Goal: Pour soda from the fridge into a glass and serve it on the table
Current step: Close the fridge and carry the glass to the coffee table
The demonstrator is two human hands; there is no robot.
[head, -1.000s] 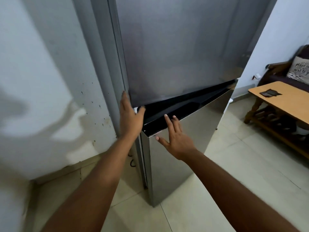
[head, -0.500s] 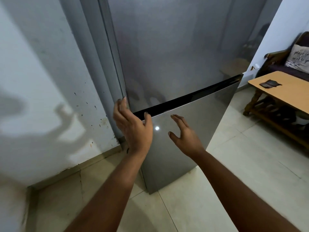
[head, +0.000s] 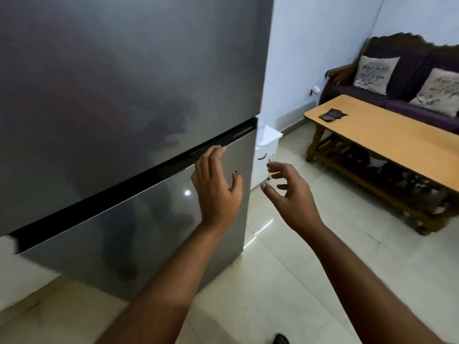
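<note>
One grey two-door fridge (head: 119, 95) fills the space ahead of and to the left of both hands, its doors shut, a black strip (head: 139, 187) running between the upper and lower door. The floor (head: 310, 281) under the arms is pale glossy tile, and a light blue wall (head: 310, 45) stands beyond the right hand. Far to the right of the right hand is one dark sofa (head: 407, 78) with two printed cushions (head: 375, 70), and in front of it one wooden coffee table (head: 387, 135) with a lower shelf; one small dark object (head: 332, 113) lies on its near end. One small white cabinet (head: 265, 155) sits just beyond the fridge's right edge, between the two hands and further back.

The left hand (head: 216, 187) is raised, fingers together and loosely curled, empty, its fingertips (head: 218, 148) at the black strip; whether they touch it cannot be told. The right hand (head: 290, 194) hovers off the fridge's right edge, fingers spread and curled, holding nothing. No soda or glass shows.
</note>
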